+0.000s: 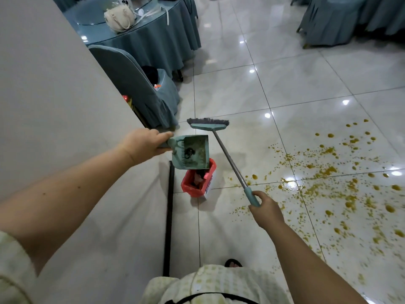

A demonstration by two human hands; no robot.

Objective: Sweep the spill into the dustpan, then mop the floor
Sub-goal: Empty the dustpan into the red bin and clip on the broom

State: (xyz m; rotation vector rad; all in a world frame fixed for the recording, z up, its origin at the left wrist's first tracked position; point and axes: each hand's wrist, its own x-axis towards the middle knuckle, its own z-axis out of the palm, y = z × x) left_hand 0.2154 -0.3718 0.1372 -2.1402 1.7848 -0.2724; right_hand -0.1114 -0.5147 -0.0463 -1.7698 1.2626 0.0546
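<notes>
My left hand [145,144] grips the handle of a teal dustpan [192,152], held in the air with its dirty inside facing me, above a red bin. My right hand [266,208] holds the teal grip of a broom [228,155]; the metal pole slants up and left to the grey-bristled head [208,123], which points away from me. A yellow-orange spill [333,187] of drops and splatter spreads over the glossy white tiles to the right of the broom.
A small red bin [194,186] stands on the floor by the wall's dark base strip [169,216]. A white wall [54,106] fills the left. A teal-covered chair [140,88] and round table [153,36] with a handbag stand behind; more covered chairs [341,18] far right.
</notes>
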